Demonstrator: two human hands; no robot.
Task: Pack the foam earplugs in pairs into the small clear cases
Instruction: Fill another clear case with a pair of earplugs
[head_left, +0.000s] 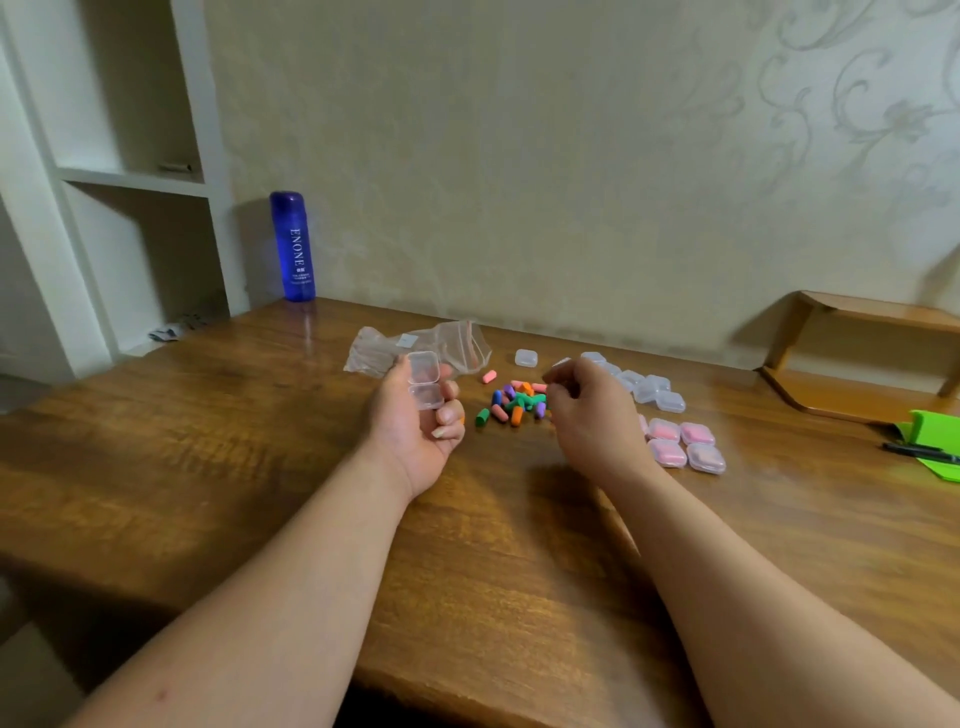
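My left fingers (449, 415) grip an open case (425, 382); right fingers (563, 388) curled, hold unclear. Some filled cases (685, 446) beside them; earplugs (517, 402) between remain unpacked.

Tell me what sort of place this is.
Probably a room at home, not a workshop: patterned wallpaper, a wooden desk against it, white shelves beside it and a blue bottle.
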